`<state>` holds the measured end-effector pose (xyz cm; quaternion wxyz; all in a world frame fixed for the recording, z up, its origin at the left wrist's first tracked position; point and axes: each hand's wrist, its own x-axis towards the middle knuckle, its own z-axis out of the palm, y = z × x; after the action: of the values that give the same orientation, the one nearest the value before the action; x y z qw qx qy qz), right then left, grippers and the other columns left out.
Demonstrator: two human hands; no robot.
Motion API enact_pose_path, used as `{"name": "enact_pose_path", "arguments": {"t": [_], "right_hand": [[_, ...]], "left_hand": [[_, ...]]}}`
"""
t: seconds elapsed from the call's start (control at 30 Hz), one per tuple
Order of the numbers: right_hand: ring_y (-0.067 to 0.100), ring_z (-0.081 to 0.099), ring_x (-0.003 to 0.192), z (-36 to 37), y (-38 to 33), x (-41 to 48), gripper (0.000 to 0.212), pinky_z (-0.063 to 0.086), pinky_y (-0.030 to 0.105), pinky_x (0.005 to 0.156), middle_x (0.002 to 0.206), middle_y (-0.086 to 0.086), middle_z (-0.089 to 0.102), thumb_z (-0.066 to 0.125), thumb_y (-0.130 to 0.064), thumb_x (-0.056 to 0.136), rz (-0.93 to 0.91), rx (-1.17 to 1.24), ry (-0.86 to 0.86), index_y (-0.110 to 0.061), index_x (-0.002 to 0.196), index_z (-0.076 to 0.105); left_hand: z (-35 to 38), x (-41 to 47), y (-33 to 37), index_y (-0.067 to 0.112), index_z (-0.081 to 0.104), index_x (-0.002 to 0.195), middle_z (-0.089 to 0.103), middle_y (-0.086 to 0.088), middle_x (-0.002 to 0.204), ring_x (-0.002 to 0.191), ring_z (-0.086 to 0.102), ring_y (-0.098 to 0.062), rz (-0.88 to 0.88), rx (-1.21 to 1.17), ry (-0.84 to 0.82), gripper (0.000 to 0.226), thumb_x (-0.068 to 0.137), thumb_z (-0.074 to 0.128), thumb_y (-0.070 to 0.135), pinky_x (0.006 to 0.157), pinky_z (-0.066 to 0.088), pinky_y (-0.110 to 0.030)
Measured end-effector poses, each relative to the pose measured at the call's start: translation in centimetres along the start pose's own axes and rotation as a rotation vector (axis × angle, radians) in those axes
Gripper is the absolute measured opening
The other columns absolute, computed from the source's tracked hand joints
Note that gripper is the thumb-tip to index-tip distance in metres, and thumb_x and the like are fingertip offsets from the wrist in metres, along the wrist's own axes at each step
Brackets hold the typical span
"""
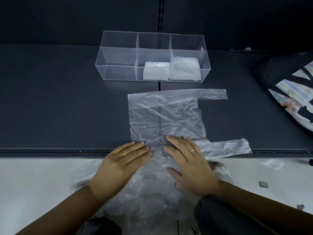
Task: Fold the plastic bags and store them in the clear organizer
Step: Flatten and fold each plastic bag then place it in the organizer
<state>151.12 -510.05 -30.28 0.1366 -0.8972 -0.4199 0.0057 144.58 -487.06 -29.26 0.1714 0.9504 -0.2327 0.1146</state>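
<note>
Plastic bag point(166, 116), clear and crinkled: lay spread flat on the dark shelf point(59, 107), its two handles pointing right, the far handle point(211, 94) straight and the near handle point(228, 146) at the shelf's front edge.

Left hand point(122, 160): flat, fingers straight and together, palm down, fingertips pressing the bag's near edge; a gold ring on one finger.

Right hand point(188, 160): likewise flat and spread, palm down on the bag's near edge just beside the left hand, ring on one finger.

Clear organizer point(118, 55): stood on the shelf beyond the bag, apart from it, with three compartments in a row. A folded stack point(155, 71) sat in the middle compartment and a larger folded stack point(185, 68) in the right one.

Loose plastic point(152, 200): a heap beneath the forearms, below the shelf edge.

Patterned black bag point(291, 92): at the far right of the shelf.
</note>
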Motion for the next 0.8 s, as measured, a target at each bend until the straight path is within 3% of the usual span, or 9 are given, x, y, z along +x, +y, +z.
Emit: {"name": "enact_pose_path", "arguments": {"t": [0.07,0.17,0.27,0.33,0.4,0.47,0.6,0.7,0.8], "right_hand": [[0.021,0.048,0.111,-0.2,0.6,-0.1,0.03,0.04,0.038,0.097,0.124,0.008,0.062,0.062,-0.025,0.08,0.03,0.047,0.106,-0.013,0.106,0.069],[0.017,0.055,0.093,-1.9,2.6,-1.7,0.025,0.043,0.032,0.083,0.104,0.003,0.069,0.052,-0.024,0.088,0.079,0.099,0.201,-0.012,0.09,0.074],[0.006,0.055,0.087,-4.6,4.7,-3.6,0.022,0.04,0.026,0.08,0.09,-0.006,0.071,0.056,-0.026,0.088,0.179,0.137,0.148,-0.016,0.082,0.075],[-0.001,0.059,0.086,-6.9,6.0,-4.2,0.01,0.042,0.015,0.077,0.084,-0.019,0.07,0.068,-0.023,0.087,0.325,0.294,0.059,-0.029,0.079,0.072],[-0.009,0.063,0.079,-9.1,7.5,-3.8,0.01,0.042,0.003,0.072,0.081,-0.022,0.07,0.068,-0.031,0.079,0.469,0.511,0.006,-0.038,0.073,0.072],[-0.005,0.067,0.074,-10.4,9.6,-2.5,0.01,0.045,0.003,0.072,0.081,-0.014,0.074,0.066,-0.038,0.074,0.535,0.685,0.022,-0.034,0.078,0.074],[0.006,0.069,0.078,-11.0,12.6,0.9,0.009,0.051,0.017,0.079,0.083,-0.003,0.075,0.07,-0.031,0.076,0.563,0.755,-0.026,-0.028,0.083,0.074],[-0.002,0.066,0.069,-10.1,13.7,3.0,0.006,0.048,0.008,0.066,0.077,-0.008,0.074,0.071,-0.025,0.082,0.558,0.668,-0.13,-0.029,0.079,0.074],[0.0,0.061,0.06,-9.4,14.3,5.1,0.01,0.045,0.01,0.057,0.068,-0.004,0.072,0.073,-0.027,0.081,0.586,0.686,-0.196,-0.019,0.074,0.074]], "left_hand": [[-0.6,0.2,0.4,0.012,0.075,0.105,0.07,-0.001,0.113,0.112,0.063,-0.018,-0.031,-0.059,0.039,0.031,0.096,0.047,0.019,0.098,0.045,-0.031],[-2.6,0.0,0.0,0.017,0.078,0.096,0.073,0.005,0.103,0.102,0.067,-0.012,-0.221,-0.204,-0.026,0.04,0.097,0.043,0.038,0.095,0.043,-0.02],[-5.5,-0.2,-0.8,0.041,0.075,0.092,0.071,0.021,0.101,0.097,0.063,0.007,-0.533,-0.448,-0.1,0.021,0.089,0.054,0.043,0.087,0.038,-0.001],[-6.8,-0.1,-1.6,0.051,0.073,0.083,0.072,0.025,0.09,0.086,0.064,0.012,-0.673,-0.632,-0.131,0.019,0.078,0.065,0.035,0.077,0.041,0.001],[-7.6,0.5,-3.0,0.042,0.076,0.078,0.075,0.014,0.082,0.08,0.068,0.004,-0.723,-0.759,-0.167,0.017,0.079,0.066,0.029,0.072,0.045,-0.003],[-8.3,1.8,-4.6,0.03,0.077,0.077,0.076,0.008,0.085,0.086,0.068,0.0,-0.757,-0.827,-0.152,0.016,0.079,0.062,0.034,0.082,0.045,-0.006],[-7.9,3.8,-5.8,0.02,0.071,0.097,0.074,0.006,0.101,0.1,0.067,-0.005,-0.784,-0.931,-0.127,0.039,0.083,0.057,0.053,0.096,0.045,-0.026],[-6.6,4.1,-4.9,0.023,0.054,0.124,0.069,0.007,0.116,0.108,0.065,-0.011,-0.758,-1.064,-0.266,0.085,0.061,0.062,0.08,0.091,0.051,-0.026],[-5.5,4.1,-4.2,0.028,0.048,0.132,0.065,0.009,0.123,0.116,0.06,-0.01,-0.736,-1.141,-0.367,0.089,0.057,0.074,0.069,0.096,0.047,-0.024]]}}
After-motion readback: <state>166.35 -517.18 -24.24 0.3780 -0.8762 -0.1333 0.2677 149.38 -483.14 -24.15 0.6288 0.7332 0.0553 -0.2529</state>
